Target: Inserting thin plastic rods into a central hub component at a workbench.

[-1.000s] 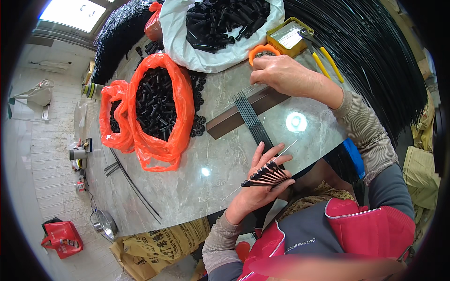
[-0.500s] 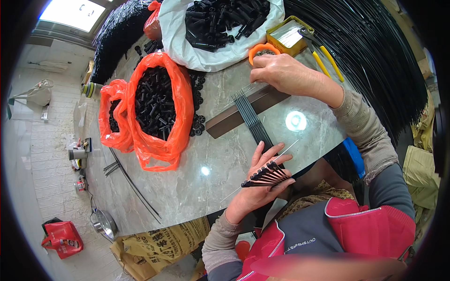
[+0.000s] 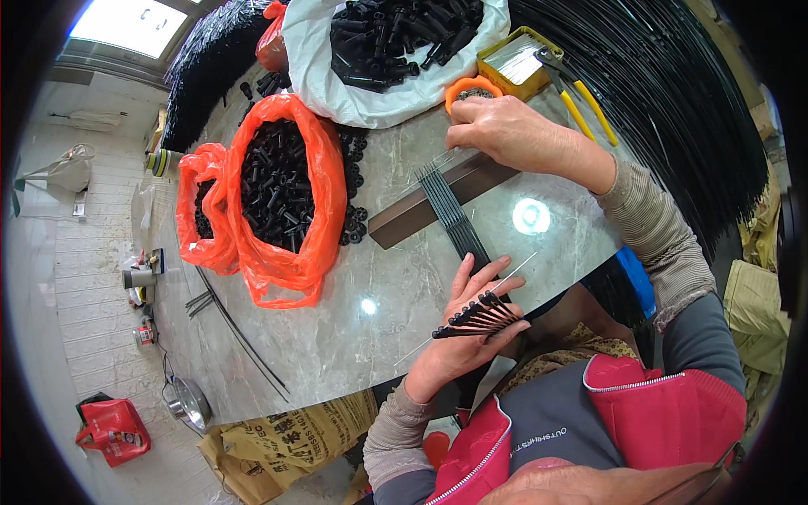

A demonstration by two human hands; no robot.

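My left hand (image 3: 459, 349) is closed around a fan of thin black rods with small round ends (image 3: 478, 316). A thin pale stick (image 3: 522, 266) pokes out past its fingers. Beyond its fingertips, a flat row of black rods (image 3: 450, 210) lies across a dark brown bar (image 3: 404, 216). My right hand (image 3: 518, 135) hovers over the far end of the row with fingers pinched together. Fine wire-like tips show beneath it, and what it pinches is too small to make out. Just behind the fingers stands an orange cup (image 3: 452, 94) holding small greyish bits.
Orange bags (image 3: 335, 202) of black plastic parts stand left, a white sack (image 3: 370, 114) of larger black parts behind. A yellow box (image 3: 539, 82) of white sticks and yellow-handled pliers (image 3: 576, 114) lie far right, beside long black rods (image 3: 656, 109). Loose rods (image 3: 240, 332) lie at left.
Both hands stay almost still over the rods, with only a slight shift of the right fingers. My head has leaned in at the lower edge.
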